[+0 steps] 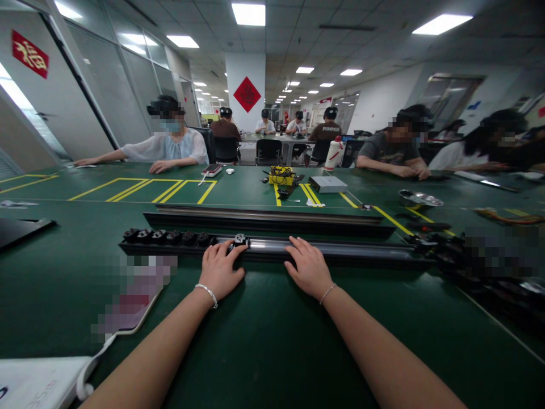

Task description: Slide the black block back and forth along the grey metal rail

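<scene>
Bright ceiling panels (248, 14) light a wide office where other people sit at tables, and a green tabletop (255, 352) marked with yellow tape fills the foreground. Across it lies a long black rail (361, 250), with a row of small dark pieces (173, 236) at its left end and one separate piece (239, 240) nearer the middle. The left hand (221, 270) rests over the rail, fingers loosely extended, index finger against that separate piece, thumb apart from it. The right hand (309, 267) lies further along, unclenched, fingertips on the rail. Another dark bar (272, 218) lies just behind.
</scene>
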{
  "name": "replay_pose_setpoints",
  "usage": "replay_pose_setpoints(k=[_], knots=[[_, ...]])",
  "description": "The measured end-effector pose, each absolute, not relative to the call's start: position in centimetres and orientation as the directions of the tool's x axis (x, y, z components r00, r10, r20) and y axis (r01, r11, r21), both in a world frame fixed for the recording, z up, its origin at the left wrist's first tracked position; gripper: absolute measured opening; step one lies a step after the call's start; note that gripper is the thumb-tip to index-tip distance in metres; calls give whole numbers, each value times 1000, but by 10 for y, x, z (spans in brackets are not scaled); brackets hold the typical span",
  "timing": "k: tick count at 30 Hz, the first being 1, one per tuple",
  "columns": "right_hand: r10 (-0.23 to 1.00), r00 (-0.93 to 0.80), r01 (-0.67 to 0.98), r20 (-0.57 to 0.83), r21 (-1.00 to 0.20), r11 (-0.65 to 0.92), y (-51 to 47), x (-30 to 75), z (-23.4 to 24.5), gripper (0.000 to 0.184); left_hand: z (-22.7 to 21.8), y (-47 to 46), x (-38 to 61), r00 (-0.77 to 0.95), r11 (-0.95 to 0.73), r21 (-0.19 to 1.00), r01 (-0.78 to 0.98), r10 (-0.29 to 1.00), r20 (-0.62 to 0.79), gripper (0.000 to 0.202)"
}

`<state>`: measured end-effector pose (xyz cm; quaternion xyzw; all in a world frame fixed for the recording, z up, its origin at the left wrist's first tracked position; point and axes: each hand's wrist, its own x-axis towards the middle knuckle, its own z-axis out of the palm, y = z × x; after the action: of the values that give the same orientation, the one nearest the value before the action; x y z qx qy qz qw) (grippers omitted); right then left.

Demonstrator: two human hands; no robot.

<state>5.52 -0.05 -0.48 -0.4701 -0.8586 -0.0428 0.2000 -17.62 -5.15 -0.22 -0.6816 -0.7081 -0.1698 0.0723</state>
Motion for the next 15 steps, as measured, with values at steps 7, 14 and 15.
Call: replay_pose_setpoints(k=[7, 14, 15], knots=[[789, -481, 825, 383, -107, 555, 0, 56, -5, 36, -2, -51, -174, -63, 21, 133, 991, 945, 320, 52], [784, -483, 823, 389, -106, 559, 1, 56, -6, 36, -3, -51, -175, -45, 8, 109, 994, 941, 334, 53], [783, -485, 821, 390, -104, 561, 1, 56, -6, 36, -3, -51, -175, -46, 10, 108, 994, 942, 332, 53]])
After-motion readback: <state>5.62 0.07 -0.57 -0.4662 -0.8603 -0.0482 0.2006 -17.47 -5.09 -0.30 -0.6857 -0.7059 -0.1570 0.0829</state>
